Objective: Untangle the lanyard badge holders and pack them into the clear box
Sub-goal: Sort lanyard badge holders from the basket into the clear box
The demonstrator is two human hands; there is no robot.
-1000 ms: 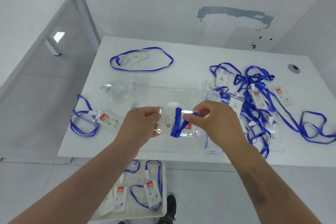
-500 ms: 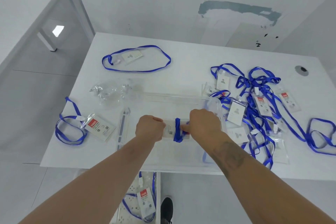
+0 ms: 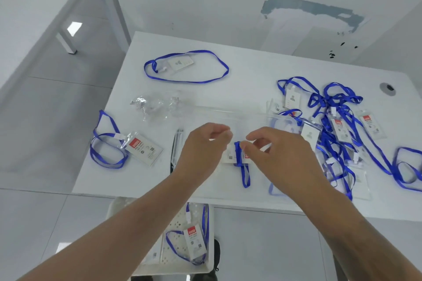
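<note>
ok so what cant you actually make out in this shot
All in the head view:
- Wrapped badge holder: the left hand and right hand cover both its ends; whether their fingers touch it is unclear.
- Clear box: transparent, so its walls barely show.
- Tangled lanyard pile: overlapping straps prevent a count; one loop is cut off by the right edge.
- Card print: too small to read.

Clear box (image 3: 228, 116) mid-desk (image 3: 262, 68): wrapped badge holder (image 3: 237, 154) inside, tangled pile (image 3: 338, 130) right, single lanyard (image 3: 186, 66) behind.
</note>
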